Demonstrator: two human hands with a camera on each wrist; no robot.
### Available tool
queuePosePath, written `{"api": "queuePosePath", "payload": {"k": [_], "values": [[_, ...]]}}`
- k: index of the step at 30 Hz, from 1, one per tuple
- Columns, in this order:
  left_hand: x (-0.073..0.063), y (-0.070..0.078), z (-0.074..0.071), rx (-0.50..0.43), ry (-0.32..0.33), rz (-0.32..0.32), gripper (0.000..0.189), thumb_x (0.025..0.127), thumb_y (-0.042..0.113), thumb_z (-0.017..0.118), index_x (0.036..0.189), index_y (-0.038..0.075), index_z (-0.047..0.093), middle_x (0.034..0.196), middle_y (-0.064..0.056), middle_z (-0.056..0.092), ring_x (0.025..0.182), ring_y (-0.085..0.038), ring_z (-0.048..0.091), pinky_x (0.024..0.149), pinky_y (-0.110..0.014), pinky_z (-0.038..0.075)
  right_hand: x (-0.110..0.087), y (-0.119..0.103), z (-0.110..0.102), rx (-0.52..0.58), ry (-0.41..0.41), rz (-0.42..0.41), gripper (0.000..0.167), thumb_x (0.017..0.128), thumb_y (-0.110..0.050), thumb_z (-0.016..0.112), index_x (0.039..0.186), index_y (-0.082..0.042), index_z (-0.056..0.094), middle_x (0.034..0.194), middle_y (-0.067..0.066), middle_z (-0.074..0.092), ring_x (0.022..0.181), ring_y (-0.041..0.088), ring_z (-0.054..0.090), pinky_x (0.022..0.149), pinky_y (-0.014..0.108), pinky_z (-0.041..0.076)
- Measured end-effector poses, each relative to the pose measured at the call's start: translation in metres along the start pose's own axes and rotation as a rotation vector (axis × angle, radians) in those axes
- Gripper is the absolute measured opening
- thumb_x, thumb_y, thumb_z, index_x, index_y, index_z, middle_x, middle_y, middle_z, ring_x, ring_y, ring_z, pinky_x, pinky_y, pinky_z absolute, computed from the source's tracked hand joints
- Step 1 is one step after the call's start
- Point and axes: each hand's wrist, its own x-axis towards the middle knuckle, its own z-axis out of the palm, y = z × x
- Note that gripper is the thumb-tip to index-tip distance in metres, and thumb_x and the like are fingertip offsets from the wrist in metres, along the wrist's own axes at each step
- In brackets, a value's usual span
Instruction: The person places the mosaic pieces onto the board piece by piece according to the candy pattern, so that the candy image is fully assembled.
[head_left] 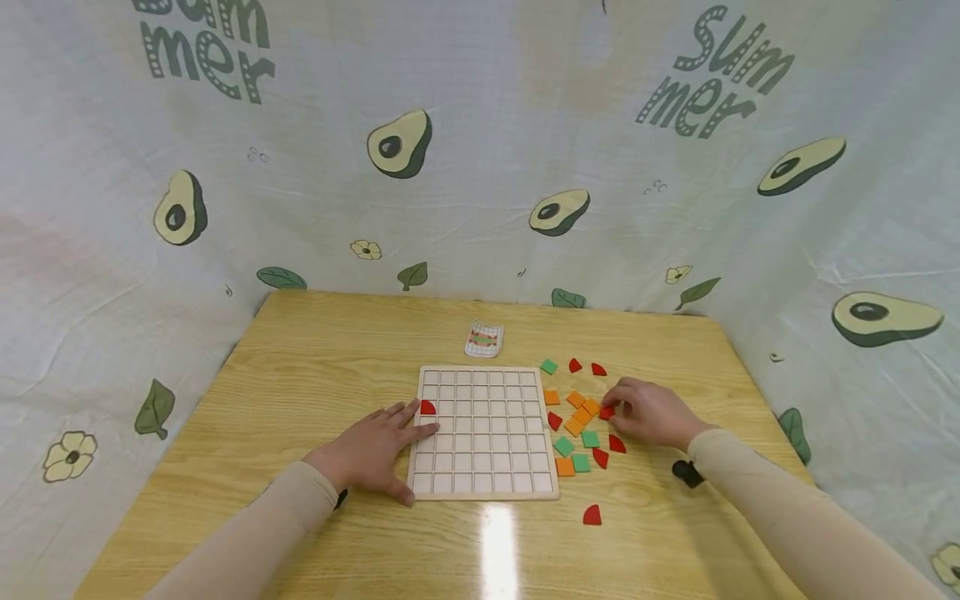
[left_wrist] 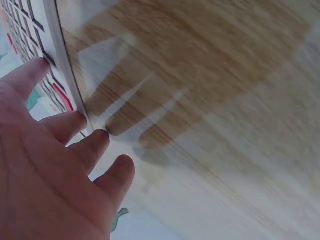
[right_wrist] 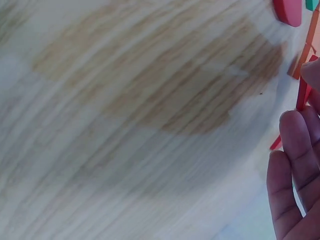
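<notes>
A pale wooden grid board (head_left: 483,495) lies mid-table with one red quarter-circle tile (head_left: 427,407) in a cell of its left column. My left hand (head_left: 369,450) rests spread along the board's left edge, a fingertip over the grid. In the left wrist view, the fingers of that left hand (left_wrist: 55,165) are extended against the board's rim. My right hand (head_left: 651,412) pinches a red tile (head_left: 607,412) between thumb and fingers, at the right side of the loose tiles. The right wrist view shows this red tile (right_wrist: 303,90) tipped on edge in the grasp.
Loose orange tiles (head_left: 574,426), green tiles (head_left: 591,439) and red quarter-circle tiles (head_left: 617,444) lie right of the board. One red piece (head_left: 592,515) sits apart, nearer the front. A small pattern card (head_left: 484,340) lies behind the board. Printed cloth (head_left: 480,208) surrounds the table.
</notes>
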Motion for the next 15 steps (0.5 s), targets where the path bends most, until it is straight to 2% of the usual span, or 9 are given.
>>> {"api": "queuePosePath", "payload": {"k": [6, 11, 15], "values": [[0.001, -0.003, 0.004, -0.001, 0.019, 0.013, 0.096, 0.077, 0.069, 0.072, 0.155, 0.022, 0.041, 0.162, -0.019, 0.019, 0.146, -0.042, 0.022, 0.112, -0.058, 0.026, 0.007, -0.008, -0.004, 0.009, -0.013, -0.004, 0.021, 0.082, -0.022, 0.08, 0.102, -0.018, 0.075, 0.097, -0.007, 0.062, 0.07, 0.005, 0.049, 0.063, 0.026, 0.048], [0.001, -0.006, 0.008, -0.01, 0.046, 0.011, 0.096, 0.075, 0.069, 0.072, 0.155, 0.025, 0.041, 0.163, -0.017, 0.018, 0.145, -0.042, 0.023, 0.111, -0.059, 0.027, 0.015, -0.018, -0.006, 0.013, -0.016, -0.026, 0.019, 0.083, -0.021, 0.079, 0.102, -0.017, 0.075, 0.097, -0.006, 0.063, 0.069, 0.005, 0.049, 0.063, 0.025, 0.047], [0.0, -0.012, 0.01, -0.034, 0.079, 0.016, 0.097, 0.074, 0.067, 0.075, 0.154, 0.024, 0.041, 0.162, -0.013, 0.023, 0.145, -0.038, 0.026, 0.11, -0.057, 0.03, 0.018, -0.023, -0.006, 0.01, -0.021, -0.026, 0.019, 0.083, -0.02, 0.079, 0.102, -0.018, 0.075, 0.098, -0.006, 0.063, 0.069, 0.005, 0.049, 0.063, 0.025, 0.047]]}}
